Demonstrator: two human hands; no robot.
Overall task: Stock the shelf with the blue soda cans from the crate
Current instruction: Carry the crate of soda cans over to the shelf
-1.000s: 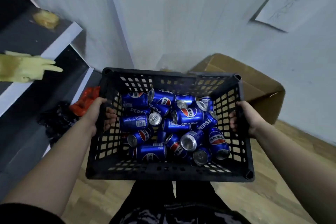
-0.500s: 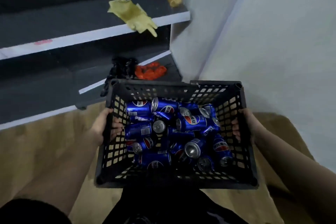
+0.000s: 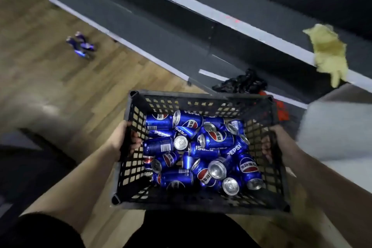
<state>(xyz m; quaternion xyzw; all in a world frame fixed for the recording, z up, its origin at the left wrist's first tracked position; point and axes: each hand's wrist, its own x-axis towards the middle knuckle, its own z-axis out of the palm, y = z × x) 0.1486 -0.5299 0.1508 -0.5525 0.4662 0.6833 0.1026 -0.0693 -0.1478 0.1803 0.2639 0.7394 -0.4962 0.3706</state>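
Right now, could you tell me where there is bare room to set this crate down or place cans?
Bare: the wooden floor between the crate and the shelf's bottom edge, right of the blurred blue object; the upper shelf left of the yellow rubber glove. Crowded: the lower shelf corner behind the crate, holding a black tangle and something red.

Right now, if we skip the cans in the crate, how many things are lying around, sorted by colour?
Yellow: 1, the glove hanging over the shelf edge
Black: 1, the tangled bundle on the lower board
Red: 1, the thing partly hidden behind the crate
Blue-purple: 1, the blurred heap on the floor
Total: 4
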